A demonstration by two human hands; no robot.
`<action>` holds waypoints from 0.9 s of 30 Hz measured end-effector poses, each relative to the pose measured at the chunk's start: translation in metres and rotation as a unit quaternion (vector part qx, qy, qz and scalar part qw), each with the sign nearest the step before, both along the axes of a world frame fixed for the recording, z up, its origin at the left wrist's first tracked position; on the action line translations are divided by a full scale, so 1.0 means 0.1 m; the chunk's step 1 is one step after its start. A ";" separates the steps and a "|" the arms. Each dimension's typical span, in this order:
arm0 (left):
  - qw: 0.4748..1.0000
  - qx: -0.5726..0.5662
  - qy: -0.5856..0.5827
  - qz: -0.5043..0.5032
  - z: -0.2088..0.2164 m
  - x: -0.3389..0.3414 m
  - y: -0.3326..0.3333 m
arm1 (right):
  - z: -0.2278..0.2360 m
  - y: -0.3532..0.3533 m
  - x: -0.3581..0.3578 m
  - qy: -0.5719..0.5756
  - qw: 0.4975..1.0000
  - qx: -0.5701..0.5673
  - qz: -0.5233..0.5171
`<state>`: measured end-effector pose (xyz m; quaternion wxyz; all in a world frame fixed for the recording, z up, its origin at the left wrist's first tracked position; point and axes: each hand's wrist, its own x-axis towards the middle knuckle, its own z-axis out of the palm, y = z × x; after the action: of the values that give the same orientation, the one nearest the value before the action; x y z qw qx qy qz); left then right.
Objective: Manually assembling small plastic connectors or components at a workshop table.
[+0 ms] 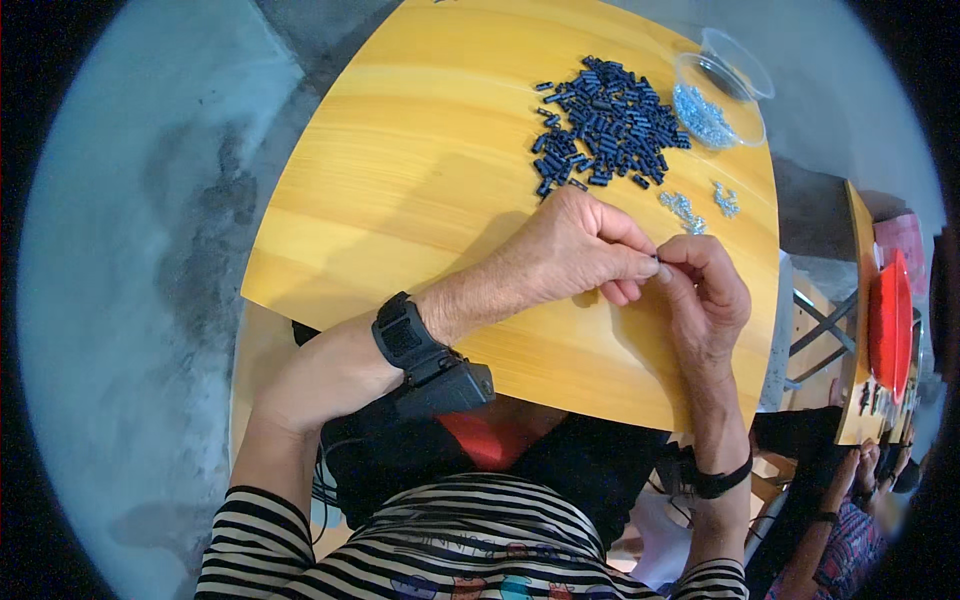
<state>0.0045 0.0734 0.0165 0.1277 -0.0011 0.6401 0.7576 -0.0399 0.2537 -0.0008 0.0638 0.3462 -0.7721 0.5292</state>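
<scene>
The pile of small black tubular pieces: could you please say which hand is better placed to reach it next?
Probably the left hand: its knuckles lie beside the black pile, while the right hand is farther off. Both seem to pinch a tiny dark piece.

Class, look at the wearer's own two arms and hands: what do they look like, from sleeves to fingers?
Both sleeves have black and whitish stripes. The left wrist bears a wide black strap with a boxy black device; the right wrist, a plain black band. The left hand and right hand are ungloved.
</scene>
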 end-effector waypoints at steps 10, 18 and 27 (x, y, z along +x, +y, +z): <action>0.994 -0.043 0.060 0.076 0.10 0.43 -0.45 | 0.08 0.00 0.08 -0.224 0.974 -0.038 0.003; 0.951 0.089 0.124 0.270 0.08 0.28 -0.66 | 0.26 -0.27 0.09 -0.271 0.961 0.055 0.019; 0.922 0.162 0.178 0.304 0.13 -0.07 -0.51 | 0.20 -0.60 -0.04 0.008 0.994 0.110 0.012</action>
<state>-0.0025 0.0228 0.0295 -0.2267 -0.0399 0.4892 0.8412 -0.0440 0.1938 0.0189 0.0248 0.3647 -0.8206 0.4392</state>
